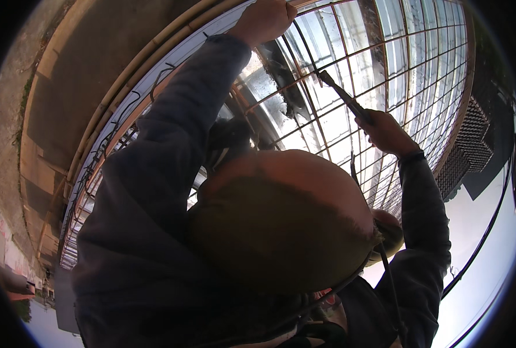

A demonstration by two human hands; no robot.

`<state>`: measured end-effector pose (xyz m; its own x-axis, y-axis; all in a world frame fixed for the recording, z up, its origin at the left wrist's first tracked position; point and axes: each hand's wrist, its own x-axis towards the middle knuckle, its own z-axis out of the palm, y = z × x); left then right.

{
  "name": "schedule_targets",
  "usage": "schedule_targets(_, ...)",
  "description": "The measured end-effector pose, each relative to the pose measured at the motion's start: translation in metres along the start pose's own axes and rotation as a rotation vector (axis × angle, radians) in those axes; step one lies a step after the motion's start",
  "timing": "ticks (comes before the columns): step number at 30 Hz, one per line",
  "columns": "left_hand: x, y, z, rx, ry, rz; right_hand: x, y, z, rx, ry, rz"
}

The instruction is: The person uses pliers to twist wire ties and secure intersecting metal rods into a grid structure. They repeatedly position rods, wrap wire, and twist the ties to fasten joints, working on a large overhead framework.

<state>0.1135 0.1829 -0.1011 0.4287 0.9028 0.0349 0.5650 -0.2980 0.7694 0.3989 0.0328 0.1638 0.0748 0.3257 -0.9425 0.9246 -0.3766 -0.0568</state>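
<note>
My right hand (388, 133), with a dark band at the wrist, is closed round a long, narrow dark hand tool (346, 97). The tool's tip meets a crossing in a grid of thin steel bars (350, 58); its exact kind is unclear. Up at the grid's outer edge, my left hand (263, 22) is closed with bent fingers. A thin dark rod runs from beside it toward the tool's tip, but what the fingers hold is hidden. Both my arms are in dark sleeves. A large rounded orange-and-dark form (287, 220) blocks the middle of the view.
Shiny metal sheeting (333, 35) lies under the grid. Long tan poles (116, 87) run along the left edge, with bent bar ends (164, 75) sticking out. Beyond them is lower ground (89, 64). A tiled roof (472, 136) and dark cables (490, 226) show at right.
</note>
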Motion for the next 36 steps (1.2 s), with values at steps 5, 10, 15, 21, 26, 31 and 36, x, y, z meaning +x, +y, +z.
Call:
schedule_targets(5, 0.000, 0.020, -0.038, -0.037, -0.167, -0.097, -0.012, -0.026, -0.009, 0.640, -0.241, 0.100)
schedule_targets(10, 0.004, 0.029, -0.036, -0.089, -0.153, -0.104, -0.018, -0.048, -0.025, 0.415, -0.268, 0.044)
schedule_targets(15, 0.000, 0.016, -0.032, -0.014, -0.156, -0.105, -0.013, -0.073, -0.043, -0.127, -0.125, -0.077)
schedule_targets(21, 0.007, 0.019, -0.020, -0.062, -0.117, -0.081, -0.005, -0.068, -0.090, -0.078, -0.135, -0.026)
schedule_targets(26, 0.002, 0.018, -0.028, -0.109, -0.124, -0.097, 0.011, -0.050, -0.070, -1.356, 0.743, -0.719)
schedule_targets(31, 0.001, -0.002, -0.014, 0.220, -0.089, 0.134, 0.040, -0.051, -0.086, -0.739, 0.026, -0.115)
schedule_targets(36, 0.006, 0.018, -0.022, -0.088, -0.105, -0.085, 0.010, -0.072, -0.090, -0.054, -0.176, 0.152)
